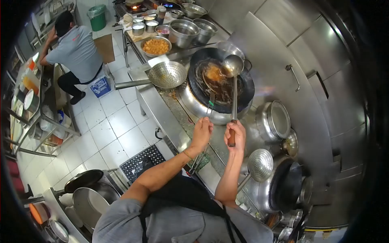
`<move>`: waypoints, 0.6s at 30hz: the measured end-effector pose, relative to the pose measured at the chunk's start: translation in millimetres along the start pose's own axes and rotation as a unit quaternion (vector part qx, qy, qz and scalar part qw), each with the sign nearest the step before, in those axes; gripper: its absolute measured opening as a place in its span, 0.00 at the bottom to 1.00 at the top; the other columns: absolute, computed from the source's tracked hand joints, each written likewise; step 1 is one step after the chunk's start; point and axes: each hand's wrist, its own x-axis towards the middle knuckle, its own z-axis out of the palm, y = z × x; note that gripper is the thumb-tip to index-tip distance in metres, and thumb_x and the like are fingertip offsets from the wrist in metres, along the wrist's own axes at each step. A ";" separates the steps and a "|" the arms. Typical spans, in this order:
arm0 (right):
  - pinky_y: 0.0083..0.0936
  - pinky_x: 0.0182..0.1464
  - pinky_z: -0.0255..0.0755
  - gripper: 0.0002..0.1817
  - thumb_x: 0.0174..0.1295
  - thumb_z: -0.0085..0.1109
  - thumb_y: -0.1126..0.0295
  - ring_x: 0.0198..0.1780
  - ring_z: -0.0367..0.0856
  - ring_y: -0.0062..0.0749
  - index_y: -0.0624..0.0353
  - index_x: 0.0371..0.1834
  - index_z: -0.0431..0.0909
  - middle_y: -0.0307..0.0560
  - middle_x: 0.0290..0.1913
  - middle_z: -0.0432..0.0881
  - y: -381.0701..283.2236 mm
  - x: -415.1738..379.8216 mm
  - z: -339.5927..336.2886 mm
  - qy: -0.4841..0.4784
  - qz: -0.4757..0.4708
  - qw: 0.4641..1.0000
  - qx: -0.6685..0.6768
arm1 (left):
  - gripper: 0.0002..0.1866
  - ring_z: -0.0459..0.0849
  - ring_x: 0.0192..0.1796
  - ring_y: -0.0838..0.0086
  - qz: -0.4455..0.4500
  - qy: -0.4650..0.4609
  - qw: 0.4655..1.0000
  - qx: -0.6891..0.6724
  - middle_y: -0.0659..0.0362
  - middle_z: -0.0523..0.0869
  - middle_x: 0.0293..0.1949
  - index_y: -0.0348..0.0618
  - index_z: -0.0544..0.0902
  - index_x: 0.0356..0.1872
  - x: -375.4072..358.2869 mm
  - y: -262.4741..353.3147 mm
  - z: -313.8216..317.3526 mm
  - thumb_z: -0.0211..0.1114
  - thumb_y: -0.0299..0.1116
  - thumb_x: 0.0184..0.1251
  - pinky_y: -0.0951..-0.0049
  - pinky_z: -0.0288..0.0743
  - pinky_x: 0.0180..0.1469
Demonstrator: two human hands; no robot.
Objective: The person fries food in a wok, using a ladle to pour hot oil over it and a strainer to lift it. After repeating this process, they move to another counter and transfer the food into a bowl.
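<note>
Two bare hands are in my view, each gripping one tool. On the left hand (201,131) I see fingers closed around one slim metal tool (211,102) with a green mark, its far end hard to make out against the wok. The right hand (236,137) is wrapped round the brown handle of one ladle (234,95), whose bowl lies over the far part of the wok (246,90). That wok holds dark brown liquid (214,75), and the ladle's shaft hides a strip of it from me. I count two perforated strainers: one (167,75) left of the wok, its handle jutting out above the floor, and another (260,165) near the right forearm, beside a second wok (285,186). Past the first strainer, one bowl (156,55) of orange pieces sits near two large metal pots (184,38). One other person (83,52) in grey sits at the far left above a blue crate (100,88); one green bin (96,19) stands beyond. One black mat (142,158) lies on the floor tiles.
</note>
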 end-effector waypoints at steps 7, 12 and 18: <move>0.18 0.13 0.61 0.15 0.50 0.49 0.79 0.11 0.66 0.20 0.66 0.43 0.70 0.36 0.20 0.68 12.0 -9.9 -10.2 0.010 -0.085 0.961 -0.263 | 0.16 0.72 0.25 0.79 0.034 0.015 0.999 -0.007 0.60 0.75 0.25 0.40 0.70 0.29 2.1 4.4 -1.3 0.46 0.42 0.69 0.78 0.68 0.28; 0.17 0.10 0.59 0.11 0.49 0.51 0.77 0.10 0.65 0.21 0.65 0.38 0.71 0.40 0.22 0.70 19.6 -26.7 -33.9 0.032 -0.054 0.974 -0.218 | 0.15 0.72 0.26 0.79 0.043 0.014 0.999 0.014 0.60 0.75 0.26 0.40 0.71 0.30 2.8 2.8 -4.5 0.46 0.41 0.69 0.78 0.68 0.28; 0.19 0.06 0.58 0.13 0.54 0.50 0.73 0.13 0.66 0.21 0.66 0.43 0.72 0.41 0.24 0.72 -6.3 -34.6 -52.5 -0.031 0.074 0.985 0.152 | 0.14 0.72 0.28 0.79 0.044 0.016 0.999 -0.012 0.61 0.75 0.28 0.40 0.72 0.31 1.0 3.5 -7.2 0.47 0.40 0.68 0.78 0.69 0.29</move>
